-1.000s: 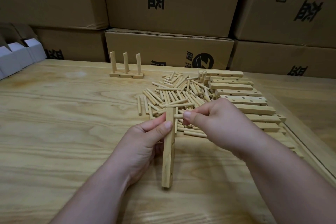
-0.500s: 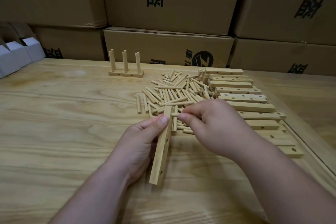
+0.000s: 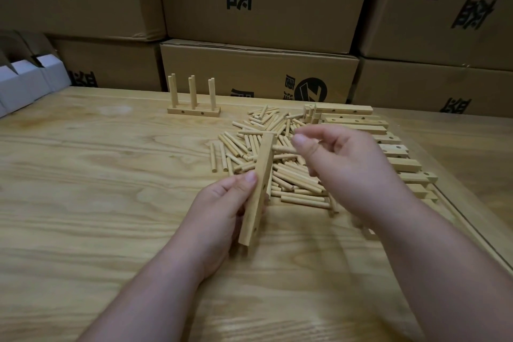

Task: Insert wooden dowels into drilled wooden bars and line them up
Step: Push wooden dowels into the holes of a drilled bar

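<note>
The left hand point(image 3: 222, 211) grips a bar point(image 3: 256, 191), tipped up just in front of the dowel pile point(image 3: 266, 161). The right hand point(image 3: 341, 166) pinches one dowel point(image 3: 283, 149) at the bar's top hole. If it goes in crooked, it may jam or slip.

Pale, smooth matt wood makes the bar point(image 3: 258, 189), dowels point(image 3: 294, 189) and grained table point(image 3: 83, 189); boxes point(image 3: 258, 75) are matt brown cardboard.

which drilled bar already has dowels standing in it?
The finished bar at the table's far side, left of the loose dowel pile: upright dowels rise from it. The stacked bars at right carry none.
</note>
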The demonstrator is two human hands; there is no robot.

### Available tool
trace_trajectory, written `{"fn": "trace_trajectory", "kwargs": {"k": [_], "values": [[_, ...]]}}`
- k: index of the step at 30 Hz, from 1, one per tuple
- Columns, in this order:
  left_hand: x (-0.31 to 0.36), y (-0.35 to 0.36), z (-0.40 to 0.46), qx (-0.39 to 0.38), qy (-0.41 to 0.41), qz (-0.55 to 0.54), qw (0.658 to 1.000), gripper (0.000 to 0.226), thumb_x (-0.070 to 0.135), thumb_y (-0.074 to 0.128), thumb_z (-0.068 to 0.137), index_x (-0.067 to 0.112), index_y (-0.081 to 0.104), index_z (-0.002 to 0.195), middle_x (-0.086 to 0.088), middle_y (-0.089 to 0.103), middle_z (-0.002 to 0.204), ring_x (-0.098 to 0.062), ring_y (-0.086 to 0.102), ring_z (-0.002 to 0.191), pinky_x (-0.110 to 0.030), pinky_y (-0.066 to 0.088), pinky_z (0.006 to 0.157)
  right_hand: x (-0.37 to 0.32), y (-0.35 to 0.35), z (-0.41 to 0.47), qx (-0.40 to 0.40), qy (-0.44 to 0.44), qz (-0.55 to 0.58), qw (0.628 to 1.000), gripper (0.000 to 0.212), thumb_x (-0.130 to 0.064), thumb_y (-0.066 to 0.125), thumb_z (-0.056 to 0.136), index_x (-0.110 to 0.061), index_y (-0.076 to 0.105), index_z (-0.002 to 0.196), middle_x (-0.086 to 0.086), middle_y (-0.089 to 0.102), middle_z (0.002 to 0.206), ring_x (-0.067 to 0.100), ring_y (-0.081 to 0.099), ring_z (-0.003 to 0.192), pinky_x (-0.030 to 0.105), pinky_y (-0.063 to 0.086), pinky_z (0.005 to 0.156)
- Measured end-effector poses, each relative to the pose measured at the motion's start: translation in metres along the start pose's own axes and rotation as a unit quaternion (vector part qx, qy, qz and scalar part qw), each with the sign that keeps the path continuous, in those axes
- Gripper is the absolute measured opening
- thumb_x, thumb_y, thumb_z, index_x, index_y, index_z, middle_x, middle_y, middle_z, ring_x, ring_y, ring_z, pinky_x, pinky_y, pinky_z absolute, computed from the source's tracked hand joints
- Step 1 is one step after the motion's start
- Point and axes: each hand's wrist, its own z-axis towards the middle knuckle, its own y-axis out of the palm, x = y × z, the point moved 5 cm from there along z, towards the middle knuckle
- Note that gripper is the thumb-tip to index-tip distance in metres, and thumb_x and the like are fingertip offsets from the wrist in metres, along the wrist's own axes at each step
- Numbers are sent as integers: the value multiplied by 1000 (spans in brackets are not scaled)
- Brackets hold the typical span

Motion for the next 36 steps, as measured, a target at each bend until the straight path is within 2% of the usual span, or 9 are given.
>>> {"fn": "trace_trajectory", "kwargs": {"k": [4, 6, 8, 10, 20, 24, 29, 33, 36], "values": [[-1, -7, 5, 67, -21, -56, 996, 36, 47, 66, 80, 15, 82, 81, -7, 72, 75, -11, 65, 61, -23, 51, 54, 8, -7, 4, -4, 33, 66, 997, 28, -50, 44, 101, -36, 69, 101, -1, 69, 71, 6, 55, 53, 27, 44, 52], [0, -11, 7, 91, -28, -108, 990, 37, 40, 63, 90, 8, 79, 93, -7, 71, 75, -11, 65, 61, -22, 51, 51, 20, -8, 8, -18, 34, -107, 993, 22, -45, 49, 100, -36, 69, 95, -5, 68, 75, -1, 58, 57, 28, 49, 56], [0, -12, 8, 95, -34, -133, 986, 37, 37, 60, 96, 3, 74, 103, -6, 69, 74, -11, 65, 60, -23, 51, 49, 34, -4, 8, -65, 28, -316, 946, 12, -39, 57, 96, -36, 69, 94, -12, 65, 81, 2, 61, 71, 32, 56, 65], [-1, -11, 8, 95, -39, -134, 986, 37, 36, 60, 97, 3, 73, 106, -6, 70, 73, -11, 65, 59, -24, 52, 49, 48, 3, 7, -106, 36, -409, 906, 11, -35, 59, 92, -35, 70, 92, -14, 63, 87, 7, 60, 79, 37, 58, 73], [-2, -11, 8, 93, -39, -124, 987, 36, 37, 64, 92, 6, 74, 109, -6, 73, 77, -11, 67, 60, -25, 54, 50, 56, 17, 3, -155, 5, -476, 866, 17, -44, 61, 86, -35, 72, 94, -15, 64, 81, 9, 59, 77, 30, 54, 65], [-3, -11, 9, 96, -38, -125, 987, 36, 37, 64, 93, 6, 74, 108, -5, 72, 76, -11, 67, 60, -25, 54, 50, 52, 22, 1, -139, -30, -512, 847, 22, -40, 53, 86, -31, 73, 84, -12, 63, 70, 8, 55, 66, 21, 32, 49], [-1, -10, 7, 96, -36, -130, 986, 36, 37, 65, 89, 7, 74, 107, -6, 72, 75, -10, 67, 59, -25, 54, 48, 41, 14, 6, -96, -36, -440, 892, 19, -39, 52, 92, -32, 69, 89, -12, 64, 82, 8, 60, 73, 35, 57, 64], [-1, -9, 7, 95, -35, -134, 986, 33, 36, 63, 95, 8, 75, 106, -6, 72, 76, -10, 66, 59, -25, 53, 49, 23, 12, 2, -100, -55, -293, 949, 11, -45, 54, 96, -39, 62, 91, -19, 65, 79, 6, 61, 62, 31, 55, 50], [-1, -9, 7, 91, -30, -132, 987, 29, 36, 64, 94, 12, 80, 87, -8, 71, 76, -12, 66, 60, -25, 52, 49, 12, 18, -5, -138, -90, -228, 960, 8, -45, 61, 93, -39, 66, 94, -25, 64, 85, 3, 62, 70, 30, 55, 54]]}}
